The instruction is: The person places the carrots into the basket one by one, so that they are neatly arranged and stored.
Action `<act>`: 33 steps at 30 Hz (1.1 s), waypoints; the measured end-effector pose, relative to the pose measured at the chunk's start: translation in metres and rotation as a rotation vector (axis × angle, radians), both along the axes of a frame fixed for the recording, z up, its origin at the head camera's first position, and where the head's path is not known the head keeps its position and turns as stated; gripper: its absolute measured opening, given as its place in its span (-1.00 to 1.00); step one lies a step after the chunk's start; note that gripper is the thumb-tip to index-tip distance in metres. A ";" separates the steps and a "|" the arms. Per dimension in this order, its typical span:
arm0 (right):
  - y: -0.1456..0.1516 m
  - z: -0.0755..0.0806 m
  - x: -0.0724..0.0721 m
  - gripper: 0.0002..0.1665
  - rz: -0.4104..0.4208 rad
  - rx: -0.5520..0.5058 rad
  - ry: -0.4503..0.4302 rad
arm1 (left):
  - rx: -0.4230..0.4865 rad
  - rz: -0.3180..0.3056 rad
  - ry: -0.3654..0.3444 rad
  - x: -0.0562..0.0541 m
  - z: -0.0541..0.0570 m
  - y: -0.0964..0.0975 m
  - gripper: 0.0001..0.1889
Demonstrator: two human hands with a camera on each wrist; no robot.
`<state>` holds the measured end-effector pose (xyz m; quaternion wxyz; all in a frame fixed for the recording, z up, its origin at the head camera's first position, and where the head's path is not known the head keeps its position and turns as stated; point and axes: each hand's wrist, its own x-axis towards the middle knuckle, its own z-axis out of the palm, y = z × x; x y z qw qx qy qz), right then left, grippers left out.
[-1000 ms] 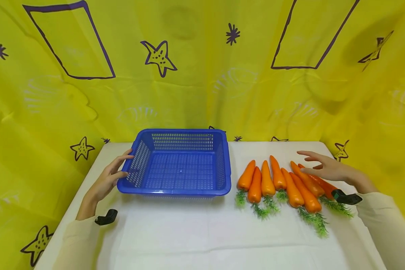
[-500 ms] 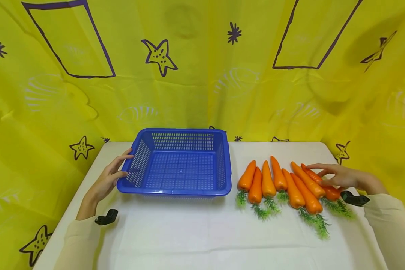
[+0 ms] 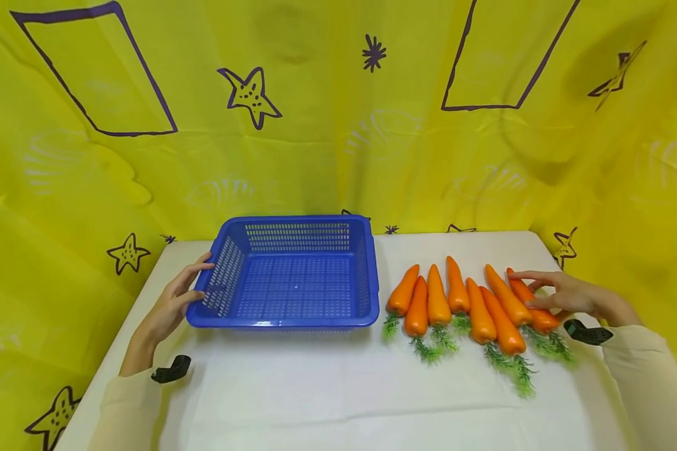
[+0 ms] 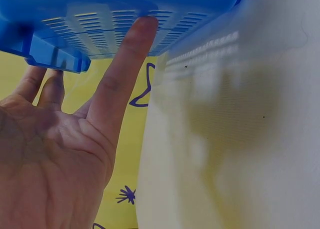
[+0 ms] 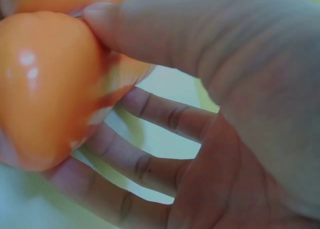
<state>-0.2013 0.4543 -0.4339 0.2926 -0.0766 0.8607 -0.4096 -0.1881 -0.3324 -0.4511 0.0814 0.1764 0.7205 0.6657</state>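
Right hand (image 3: 575, 295) pinching the rightmost artificial carrot (image 3: 543, 320), my 2 o'clock, thumb opposite fingers. Probably light, stiff, a bit slick; I'd hold the fat body, not the flimsy greens (image 3: 557, 346). Left hand (image 3: 172, 302), fingers extended, touches blue perforated basket (image 3: 284, 323), 11 o'clock.

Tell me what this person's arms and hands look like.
Long, plain cream sleeves end near the wrists. A small, angular black device shows at each cuff, with no cable visible. The left hand and right hand wear no gloves.
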 end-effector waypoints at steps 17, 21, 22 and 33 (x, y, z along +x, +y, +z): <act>-0.008 0.004 0.005 -0.17 0.018 0.102 0.168 | 0.007 -0.002 0.026 0.002 -0.002 0.000 -0.44; -0.006 0.008 0.004 -0.15 0.007 0.101 0.180 | 0.004 0.004 0.026 0.002 -0.002 0.000 -0.45; -0.006 0.010 0.004 -0.14 0.003 0.097 0.179 | 0.005 0.006 0.024 0.002 -0.002 0.000 -0.45; -0.016 0.048 -0.001 -0.15 -0.019 0.112 0.254 | 0.002 0.004 0.014 0.003 -0.003 -0.001 -0.45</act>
